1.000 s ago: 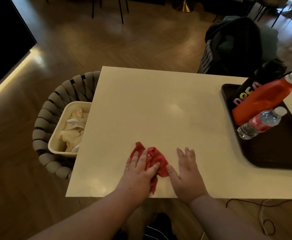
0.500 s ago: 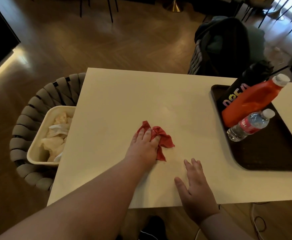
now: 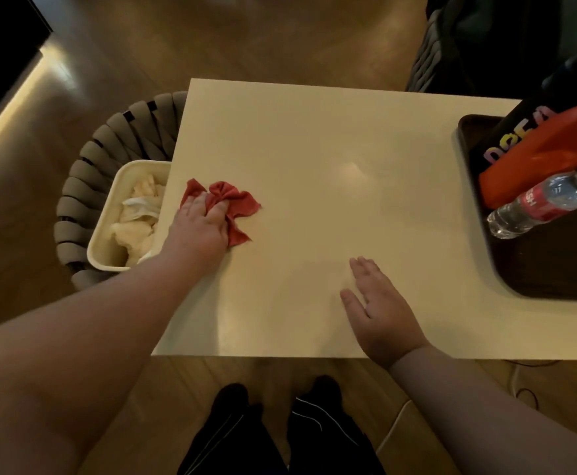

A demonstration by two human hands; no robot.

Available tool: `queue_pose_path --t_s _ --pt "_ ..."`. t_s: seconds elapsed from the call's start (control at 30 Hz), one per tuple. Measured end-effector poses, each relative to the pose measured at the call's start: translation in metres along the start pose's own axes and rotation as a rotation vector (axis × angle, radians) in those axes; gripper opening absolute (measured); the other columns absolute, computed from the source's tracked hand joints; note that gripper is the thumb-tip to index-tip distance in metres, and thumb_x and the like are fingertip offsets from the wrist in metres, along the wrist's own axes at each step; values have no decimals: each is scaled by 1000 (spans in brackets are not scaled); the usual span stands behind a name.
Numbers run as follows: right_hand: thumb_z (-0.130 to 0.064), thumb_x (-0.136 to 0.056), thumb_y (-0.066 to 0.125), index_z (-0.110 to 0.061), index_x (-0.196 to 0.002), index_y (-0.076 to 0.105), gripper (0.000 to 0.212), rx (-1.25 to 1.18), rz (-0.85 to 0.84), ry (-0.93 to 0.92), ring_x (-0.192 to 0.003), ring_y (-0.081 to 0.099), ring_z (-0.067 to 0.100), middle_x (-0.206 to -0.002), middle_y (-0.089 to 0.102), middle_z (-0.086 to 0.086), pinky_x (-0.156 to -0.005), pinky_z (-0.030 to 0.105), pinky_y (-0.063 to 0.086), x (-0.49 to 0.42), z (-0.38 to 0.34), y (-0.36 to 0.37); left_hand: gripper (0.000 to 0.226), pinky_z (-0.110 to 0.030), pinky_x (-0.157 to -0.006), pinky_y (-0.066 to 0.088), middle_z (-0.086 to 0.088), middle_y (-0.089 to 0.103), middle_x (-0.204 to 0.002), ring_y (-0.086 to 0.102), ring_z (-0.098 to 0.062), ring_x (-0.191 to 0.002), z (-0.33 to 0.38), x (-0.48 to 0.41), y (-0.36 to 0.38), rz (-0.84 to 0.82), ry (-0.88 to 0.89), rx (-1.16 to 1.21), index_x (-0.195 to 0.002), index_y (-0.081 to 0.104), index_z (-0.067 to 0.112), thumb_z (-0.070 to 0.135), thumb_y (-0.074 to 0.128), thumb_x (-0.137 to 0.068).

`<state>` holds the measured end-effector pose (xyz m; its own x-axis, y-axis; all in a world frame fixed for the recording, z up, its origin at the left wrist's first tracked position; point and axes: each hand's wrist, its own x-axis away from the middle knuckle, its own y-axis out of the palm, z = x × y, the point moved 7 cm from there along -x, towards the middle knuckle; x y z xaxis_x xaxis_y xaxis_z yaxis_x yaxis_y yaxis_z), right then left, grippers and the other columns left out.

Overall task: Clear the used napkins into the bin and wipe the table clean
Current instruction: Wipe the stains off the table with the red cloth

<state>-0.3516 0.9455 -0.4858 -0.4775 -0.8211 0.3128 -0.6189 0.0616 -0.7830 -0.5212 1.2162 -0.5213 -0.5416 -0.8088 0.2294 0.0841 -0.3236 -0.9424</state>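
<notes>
A crumpled red cloth lies on the cream table near its left edge. My left hand presses down on the cloth, with fingers curled into its folds. My right hand rests flat on the table near the front edge, fingers straight and holding nothing. Just past the left edge stands a cream bin with several crumpled white napkins inside. No napkins are visible on the tabletop.
The bin sits on a grey woven chair. At the right, a dark tray carries an orange bottle, a clear water bottle and a black bottle. Another chair with dark clothing stands behind.
My left hand has slid the red cloth from the front middle of the table away from me and over to the left edge. My right hand stayed flat near the front edge.
</notes>
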Motion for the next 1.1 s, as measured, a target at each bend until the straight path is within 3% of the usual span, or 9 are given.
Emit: queue_pose_path --t_s 0.17,0.33,0.53,0.6,0.67,0.7,0.83,1.0,1.1 --pt "-33 -106 44 -22 -161 22 60 -1 -49 -90 -153 11 5 -167 20 -6 -114 13 3 -17 -39 16 53 -45 -125 2 -9 9 -170 4 -32 -155 -11 60 14 -53 -1 27 -158 29 34 46 31 -107" --pt "-38 -105 44 -24 -161 21 62 32 -70 -114 -154 9 8 -167 19 -6 -118 21 7 -22 -55 27 57 -45 -125 -7 -8 -6 -170 -9 -31 -155 9 124 35 -159 -6 -24 -161 12 37 47 26 -107" --pt "-43 -103 44 -25 -160 23 64 42 -60 -100 -155 2 11 -168 19 -3 -123 28 5 -16 -64 41 70 -53 -122 -12 -12 -19 -168 -22 -37 -152 70 145 57 -267 216 -121 -161 -6 34 45 35 -105" --pt "-43 -103 44 -25 -160 23 64 59 -67 -95 -155 1 11 -168 18 -4 -123 27 4 -13 -64 42 63 -48 -120 -13 -9 -16 -169 -21 -34 -153 68 144 55 -256 236 -116 -161 -1 36 50 20 -103" --pt "-43 -103 44 -24 -160 22 64 75 -67 -87 -155 0 10 -168 17 -4 -123 27 4 -11 -62 39 72 -44 -120 -11 -7 -6 -170 -12 -32 -155 57 143 50 -222 265 -84 -161 9 39 56 -2 -91" --pt "-43 -103 44 -24 -161 22 65 81 -63 -79 -155 0 10 -168 16 -4 -122 25 3 -10 -59 37 78 -44 -121 -8 -9 1 -170 -5 -33 -156 48 141 46 -199 259 -67 -160 17 39 58 -4 -87" --pt "-44 -104 42 -26 -161 19 64 107 -38 -43 -155 -2 8 -169 12 -6 -118 19 -1 -5 -44 27 66 -54 -122 19 -19 39 -158 29 -43 -148 -13 126 33 -81 108 8 -144 55 30 51 19 -94" --pt "-41 -104 45 -23 -160 21 64 68 -7 5 -155 -1 7 -168 14 -4 -115 14 -4 10 -24 20 50 -53 -123 13 -15 27 -164 16 -39 -152 -60 87 17 -28 5 -13 -151 45 32 43 40 -103" --pt "-41 -104 45 -23 -161 21 64 43 -8 35 -154 -1 6 -168 13 -6 -118 18 0 22 -12 12 52 -56 -122 16 -20 29 -161 22 -46 -148 -65 54 6 1 -22 -36 -150 48 25 43 49 -101"
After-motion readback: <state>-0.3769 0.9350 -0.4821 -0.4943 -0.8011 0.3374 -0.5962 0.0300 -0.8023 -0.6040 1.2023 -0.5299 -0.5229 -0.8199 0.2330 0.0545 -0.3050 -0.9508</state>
